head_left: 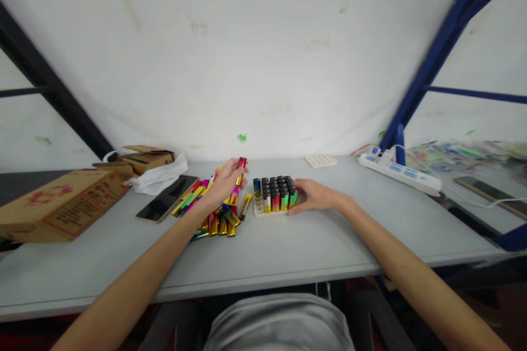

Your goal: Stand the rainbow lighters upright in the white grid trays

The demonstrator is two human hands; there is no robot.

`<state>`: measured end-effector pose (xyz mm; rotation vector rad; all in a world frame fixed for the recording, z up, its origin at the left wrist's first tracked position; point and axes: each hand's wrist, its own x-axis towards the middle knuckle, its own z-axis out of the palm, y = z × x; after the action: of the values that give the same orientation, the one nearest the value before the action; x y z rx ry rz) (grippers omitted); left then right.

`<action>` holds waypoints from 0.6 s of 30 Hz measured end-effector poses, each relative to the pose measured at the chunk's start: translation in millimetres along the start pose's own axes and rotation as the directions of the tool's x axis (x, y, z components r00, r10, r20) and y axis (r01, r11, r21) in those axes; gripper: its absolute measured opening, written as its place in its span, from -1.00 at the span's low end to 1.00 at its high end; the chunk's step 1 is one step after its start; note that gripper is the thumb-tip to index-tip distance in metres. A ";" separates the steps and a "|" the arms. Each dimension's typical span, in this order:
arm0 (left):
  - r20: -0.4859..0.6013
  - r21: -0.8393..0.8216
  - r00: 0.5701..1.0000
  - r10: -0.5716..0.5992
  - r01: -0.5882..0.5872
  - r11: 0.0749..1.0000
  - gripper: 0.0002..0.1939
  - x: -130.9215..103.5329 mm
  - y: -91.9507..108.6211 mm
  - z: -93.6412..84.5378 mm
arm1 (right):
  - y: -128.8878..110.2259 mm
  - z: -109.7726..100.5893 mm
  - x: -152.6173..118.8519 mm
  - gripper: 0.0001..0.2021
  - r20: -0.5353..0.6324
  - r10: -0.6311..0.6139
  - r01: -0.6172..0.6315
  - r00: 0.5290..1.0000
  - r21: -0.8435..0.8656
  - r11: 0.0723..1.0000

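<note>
My left hand pinches a red and gold lighter, held upright above a loose pile of lighters in many shiny colours. To the right of the pile is a white tray with several rows of upright, black-topped lighters. The left column of the tray has a dark blue and gold lighter at its back and bare holes in front of it. My right hand grips the tray's right side, thumb at the front corner and fingers behind.
A second white tray with holes lies near the wall. At left are a black phone, a white plastic bag and cardboard boxes. A power strip with cables lies at right. The table edge runs before me.
</note>
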<state>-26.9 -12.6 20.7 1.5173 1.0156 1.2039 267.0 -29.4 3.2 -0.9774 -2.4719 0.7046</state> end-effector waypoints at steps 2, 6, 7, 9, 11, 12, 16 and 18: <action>0.027 -0.121 0.998 -0.059 0.062 0.991 -0.76 -7.0 5.0 1.7 | -0.1 0.0 0.0 -0.35 -0.001 0.003 -0.003 1.000 0.003 1.000; 0.036 -0.226 0.991 -0.126 0.131 0.965 -0.66 -13.5 9.9 3.4 | 0.3 0.1 -0.1 -0.35 -0.003 0.012 -0.012 1.000 0.003 1.000; 0.033 -0.231 0.990 -0.135 0.138 0.963 -0.61 -13.9 10.2 3.6 | 0.4 0.0 -0.2 -0.36 -0.001 0.015 -0.015 1.000 0.002 1.000; 0.054 -0.253 0.986 -0.159 0.167 0.953 -0.54 -14.6 10.9 4.1 | 0.3 -0.1 -0.4 -0.36 0.005 0.017 -0.017 1.000 -0.003 1.000; 0.114 -0.298 0.975 -0.190 0.216 0.930 -0.54 -16.0 12.9 5.1 | 0.1 -0.2 -0.7 -0.36 0.003 0.018 -0.018 1.000 0.000 1.000; 0.151 -0.325 0.968 -0.201 0.241 0.915 -0.56 -17.1 14.6 5.8 | 0.0 -0.3 -0.9 -0.36 0.000 0.020 -0.020 1.000 0.005 1.000; 0.251 -0.383 0.948 -0.198 0.285 0.879 -0.59 -23.4 21.9 10.0 | -0.5 -0.8 -1.1 -0.36 -0.004 0.030 -0.030 1.000 0.016 0.999; 0.271 -0.379 0.944 -0.188 0.284 0.881 -0.60 -25.9 23.3 11.7 | -0.9 -1.2 -1.1 -0.36 -0.004 0.036 -0.036 0.999 0.018 0.999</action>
<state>-18.8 -44.9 36.3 1.1261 0.7121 0.9696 267.9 -30.3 4.5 -1.0175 -2.4455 0.7339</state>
